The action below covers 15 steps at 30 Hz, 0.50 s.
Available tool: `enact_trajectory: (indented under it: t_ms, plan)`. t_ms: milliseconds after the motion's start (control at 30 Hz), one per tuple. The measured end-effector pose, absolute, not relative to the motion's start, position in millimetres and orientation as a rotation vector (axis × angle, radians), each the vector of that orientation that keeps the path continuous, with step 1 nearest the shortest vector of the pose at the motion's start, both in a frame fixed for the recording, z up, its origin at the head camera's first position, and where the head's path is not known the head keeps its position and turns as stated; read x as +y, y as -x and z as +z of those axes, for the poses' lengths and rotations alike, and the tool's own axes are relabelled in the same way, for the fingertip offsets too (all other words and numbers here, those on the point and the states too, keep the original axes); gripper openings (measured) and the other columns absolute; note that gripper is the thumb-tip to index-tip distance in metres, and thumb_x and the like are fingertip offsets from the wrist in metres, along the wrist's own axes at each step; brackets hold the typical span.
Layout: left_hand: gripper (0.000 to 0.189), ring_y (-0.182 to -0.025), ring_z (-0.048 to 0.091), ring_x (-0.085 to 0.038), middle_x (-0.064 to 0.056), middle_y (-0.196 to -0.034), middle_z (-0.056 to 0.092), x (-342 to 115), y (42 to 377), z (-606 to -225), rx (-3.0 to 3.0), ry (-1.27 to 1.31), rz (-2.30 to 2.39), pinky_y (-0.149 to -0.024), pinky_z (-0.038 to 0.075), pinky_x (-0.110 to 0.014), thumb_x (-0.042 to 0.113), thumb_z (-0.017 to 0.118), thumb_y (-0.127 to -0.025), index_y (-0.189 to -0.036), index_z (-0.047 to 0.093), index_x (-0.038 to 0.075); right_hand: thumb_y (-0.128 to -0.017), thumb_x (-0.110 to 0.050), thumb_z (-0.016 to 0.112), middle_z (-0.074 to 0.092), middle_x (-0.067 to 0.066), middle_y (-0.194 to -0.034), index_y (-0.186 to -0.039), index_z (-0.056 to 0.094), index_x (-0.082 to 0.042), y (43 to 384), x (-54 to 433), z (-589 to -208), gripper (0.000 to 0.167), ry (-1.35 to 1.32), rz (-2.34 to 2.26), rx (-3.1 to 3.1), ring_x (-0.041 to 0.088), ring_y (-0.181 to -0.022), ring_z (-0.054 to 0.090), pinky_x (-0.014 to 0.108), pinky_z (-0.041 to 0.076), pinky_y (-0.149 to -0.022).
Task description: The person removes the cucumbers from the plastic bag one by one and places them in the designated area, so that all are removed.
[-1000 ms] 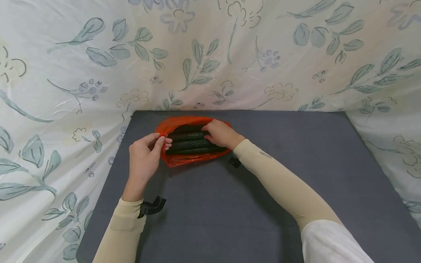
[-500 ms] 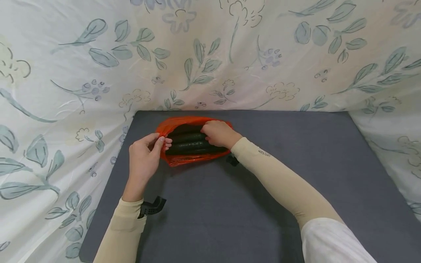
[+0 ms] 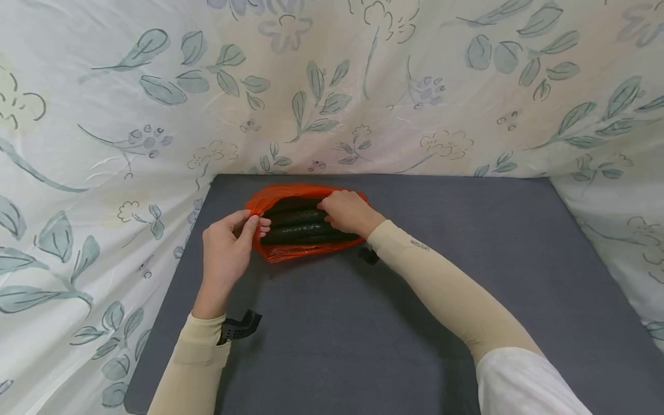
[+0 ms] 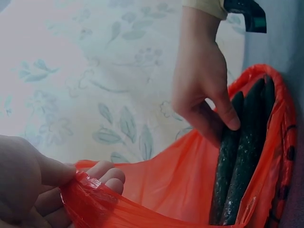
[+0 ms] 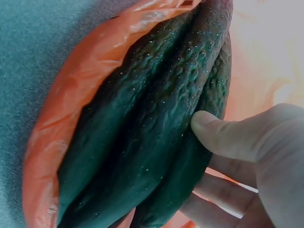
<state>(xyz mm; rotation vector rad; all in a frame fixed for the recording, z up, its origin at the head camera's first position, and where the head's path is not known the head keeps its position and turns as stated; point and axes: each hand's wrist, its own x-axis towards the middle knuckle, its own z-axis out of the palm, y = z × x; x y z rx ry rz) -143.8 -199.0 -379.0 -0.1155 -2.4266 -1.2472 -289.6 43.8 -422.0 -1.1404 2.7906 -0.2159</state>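
An orange-red plastic bag [image 3: 290, 190] lies on its side on the dark grey table, its mouth spread wide. Several dark green cucumbers [image 3: 303, 230] lie side by side inside. My left hand [image 3: 225, 248] pinches the left edge of the bag's mouth between thumb and fingers, the plastic bunched there in the left wrist view. Reaching into the opening, my right hand [image 3: 350, 212] grips the rearmost visible cucumber [image 5: 192, 159]: in the right wrist view the thumb [image 5: 223, 135] presses its near side while the fingers go behind it. The cucumbers' right ends are partly hidden by that hand.
The dark grey table [image 3: 332, 334] extends forward and right of the bag. A floral curtain [image 3: 394, 115] hangs behind the table and along its sides. Black wrist bands with devices, one [image 3: 241, 325] on the left, sit on both beige sleeves.
The cucumbers have shifted slightly inside the bag, with a smoother, shinier side showing. Both hands stay nearly in place, and the head view has moved a little.
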Motion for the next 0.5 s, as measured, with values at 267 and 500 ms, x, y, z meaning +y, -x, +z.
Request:
enact_trajectory:
  t_ms: [267,500]
  plan:
    - [0.017,-0.082,0.079,-0.016,-0.005,-0.096,0.082,-199.1,143.7,-379.9,-2.419,0.129,-1.243,-0.073,0.056,-0.013,0.010,0.069,-0.108,-0.115,0.082,0.001,-0.104,-0.013,0.077,0.078,0.009,-0.122,-0.140,0.074,-0.008,282.9,56.7,-419.5,0.037,1.143,-0.272,2.854,0.028,-0.096,0.076,0.043,0.065,-0.082]
    - [0.018,-0.081,0.078,-0.015,-0.004,-0.095,0.082,-201.6,143.7,-379.5,-2.417,0.109,-1.227,-0.073,0.056,-0.013,0.013,0.068,-0.109,-0.112,0.083,0.004,-0.105,-0.015,0.076,0.077,0.009,-0.125,-0.143,0.072,-0.008,281.0,65.9,-416.1,0.039,1.130,-0.288,2.873,0.027,-0.098,0.075,0.043,0.064,-0.087]
